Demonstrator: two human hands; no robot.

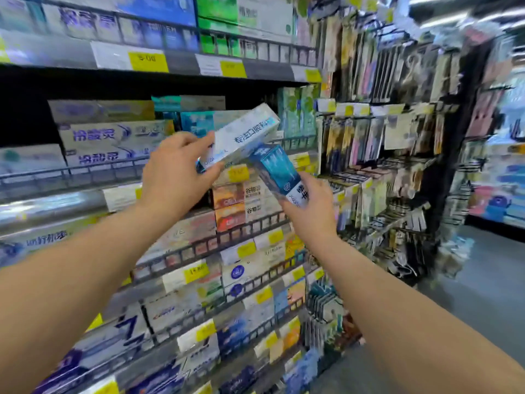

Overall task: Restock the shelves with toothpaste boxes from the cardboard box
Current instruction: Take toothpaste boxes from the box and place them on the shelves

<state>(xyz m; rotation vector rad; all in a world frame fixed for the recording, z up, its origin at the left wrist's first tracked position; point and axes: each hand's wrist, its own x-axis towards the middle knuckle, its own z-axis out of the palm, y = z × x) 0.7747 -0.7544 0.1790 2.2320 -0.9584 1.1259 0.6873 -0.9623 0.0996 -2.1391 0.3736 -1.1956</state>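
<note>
Left hand point(176, 174) grips a white toothpaste box point(244, 135), long axis tilted up-right, just in front of the middle shelf point(85, 173). Right hand point(311, 207) fingers curl round a teal toothpaste box point(277, 169), lower, also before that shelf. Left looks nearer the gap.

L hand point(173, 172), R hand point(309, 211) raised forward, both apparently gripping.

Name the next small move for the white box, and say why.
Probably level the white box and slide it over the rail onto the stack behind it. The left hand grips its near end, it tilts far end up, and the right hand holds a teal box below.
</note>
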